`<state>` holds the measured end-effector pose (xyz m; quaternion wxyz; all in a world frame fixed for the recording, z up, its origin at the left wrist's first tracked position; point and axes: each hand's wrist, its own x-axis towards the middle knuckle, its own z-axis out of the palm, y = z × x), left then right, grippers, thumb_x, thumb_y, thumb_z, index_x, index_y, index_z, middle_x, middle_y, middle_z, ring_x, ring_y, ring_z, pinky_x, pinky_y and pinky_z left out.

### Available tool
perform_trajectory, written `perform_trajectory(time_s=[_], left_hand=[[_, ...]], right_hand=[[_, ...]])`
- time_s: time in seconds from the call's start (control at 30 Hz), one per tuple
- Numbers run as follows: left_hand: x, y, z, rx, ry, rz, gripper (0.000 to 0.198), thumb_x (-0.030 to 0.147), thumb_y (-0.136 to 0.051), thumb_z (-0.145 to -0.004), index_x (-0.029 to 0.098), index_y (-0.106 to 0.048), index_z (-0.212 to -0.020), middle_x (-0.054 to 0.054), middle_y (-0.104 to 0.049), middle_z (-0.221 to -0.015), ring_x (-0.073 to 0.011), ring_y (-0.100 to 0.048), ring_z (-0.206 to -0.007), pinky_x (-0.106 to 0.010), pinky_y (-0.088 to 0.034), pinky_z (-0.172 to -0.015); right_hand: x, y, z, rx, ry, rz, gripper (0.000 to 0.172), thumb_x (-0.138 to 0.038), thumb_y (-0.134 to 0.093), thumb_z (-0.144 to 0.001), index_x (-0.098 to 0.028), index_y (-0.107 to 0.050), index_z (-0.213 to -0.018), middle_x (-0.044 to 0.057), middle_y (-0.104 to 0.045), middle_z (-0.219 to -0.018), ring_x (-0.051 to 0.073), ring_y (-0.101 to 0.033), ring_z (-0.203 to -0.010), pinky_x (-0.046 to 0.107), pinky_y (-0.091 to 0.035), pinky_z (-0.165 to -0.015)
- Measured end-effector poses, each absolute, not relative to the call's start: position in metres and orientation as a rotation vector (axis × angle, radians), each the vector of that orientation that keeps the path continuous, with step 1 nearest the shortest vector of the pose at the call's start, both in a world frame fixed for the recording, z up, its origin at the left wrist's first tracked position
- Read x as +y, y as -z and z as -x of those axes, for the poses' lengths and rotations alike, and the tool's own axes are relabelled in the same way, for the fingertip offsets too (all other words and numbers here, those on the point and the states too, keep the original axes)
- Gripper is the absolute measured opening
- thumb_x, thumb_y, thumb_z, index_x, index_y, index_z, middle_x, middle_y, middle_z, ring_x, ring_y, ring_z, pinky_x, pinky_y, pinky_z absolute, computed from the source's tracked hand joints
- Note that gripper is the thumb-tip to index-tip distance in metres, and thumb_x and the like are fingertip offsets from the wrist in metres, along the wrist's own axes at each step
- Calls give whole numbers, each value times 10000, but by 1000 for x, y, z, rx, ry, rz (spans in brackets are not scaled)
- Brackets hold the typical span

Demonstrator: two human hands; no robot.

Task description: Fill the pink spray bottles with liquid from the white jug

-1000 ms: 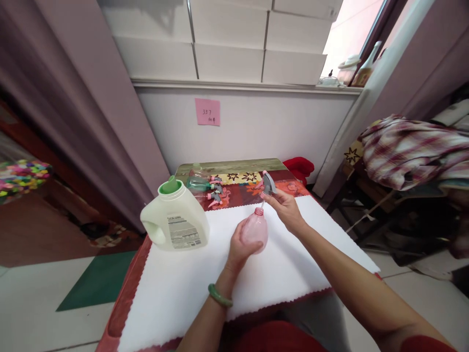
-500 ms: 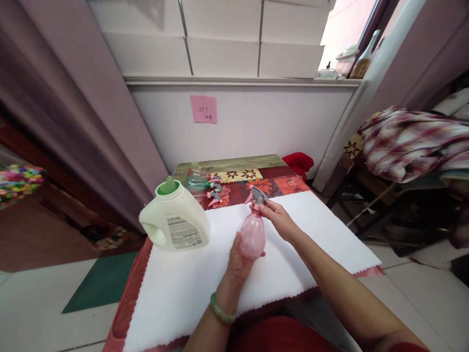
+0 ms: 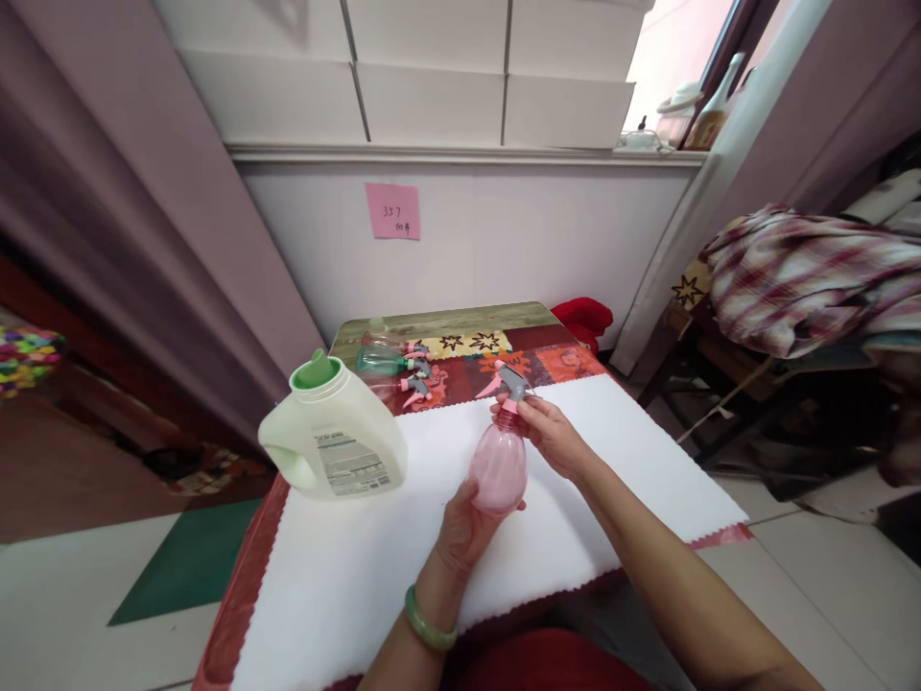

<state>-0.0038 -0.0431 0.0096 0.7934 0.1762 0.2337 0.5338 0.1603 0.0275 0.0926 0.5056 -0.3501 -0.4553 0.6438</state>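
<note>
A clear pink spray bottle [image 3: 499, 466] is held upright over the white mat [image 3: 345, 576]. My left hand [image 3: 466, 528] is wrapped round its lower body, with a green bangle on that wrist. At the neck, my right hand [image 3: 553, 432] grips the pink collar of the grey-and-pink trigger sprayer [image 3: 513, 384] with thumb and fingers. The sprayer sits on the bottle's mouth; whether it is fully screwed down I cannot tell. Left of my hands stands a large pale jug [image 3: 345, 441] with a green spout in its open top.
Several spray bottles [image 3: 385, 361] in pink and green lie on their sides at the back left of the table. Behind the table is a wall with a pink note [image 3: 392, 211]. A plaid cloth [image 3: 813, 278] lies heaped at the right.
The spray bottle has come slightly nearer, with both hands still on it. The view has shifted a little, moving the jug leftward in the picture.
</note>
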Motion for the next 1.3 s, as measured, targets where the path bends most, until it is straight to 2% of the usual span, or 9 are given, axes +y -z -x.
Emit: perform_trajectory(time_s=[0.2,0.37,0.53,0.73,1.03,1.3], left_hand=[[-43,-12,4,472,-1092,-438,897,832,-703,-692,135,-682,-1256,-210,-738,-1109,-289,-717,-877,-328,-536,-620],[-41,-15,5,437,-1062,-448,1009,922,-577,-697,97,-686,-1268,-217,-763,-1007,-257,-728,-795,-279,-534,-540],[-41,-12,10,400,-1004,-419,1053,955,-424,-749,45,-705,-1200,-220,-754,-912,-224,-715,-679,-249,-517,-470],[-40,-9,12,402,-961,-429,1063,973,-285,-771,73,-745,-1101,-191,-759,-830,-177,-675,-536,-227,-474,-426],[-39,-11,13,365,-919,-414,1078,967,-246,-787,55,-738,-1083,-186,-744,-771,-140,-603,-436,-204,-354,-353],[-39,-11,13,392,-935,-420,1072,965,-270,-787,51,-712,-1133,-189,-742,-784,-151,-613,-452,-215,-356,-361]], right_hand=[[24,-100,-162,-1144,-1547,792,493,-593,-805,-810,-234,-767,-1145,103,-794,-1102,279,-726,-1063,462,-509,-1032],[24,-100,-160,-1128,-1562,768,479,-592,-807,-811,-238,-761,-1130,97,-789,-1102,271,-723,-1064,457,-504,-1034],[24,-99,-163,-1176,-1565,748,452,-572,-797,-834,-238,-760,-1135,85,-785,-1075,262,-722,-1066,462,-484,-1062],[23,-96,-164,-1215,-1556,762,462,-580,-788,-839,-233,-747,-1141,88,-784,-1066,266,-725,-1052,474,-490,-1046],[22,-95,-163,-1179,-1565,730,439,-575,-803,-826,-238,-760,-1105,82,-786,-1071,266,-731,-1037,477,-491,-1049],[21,-90,-164,-1239,-1519,733,424,-566,-761,-875,-240,-749,-1146,77,-780,-1078,264,-715,-1074,460,-480,-1053]])
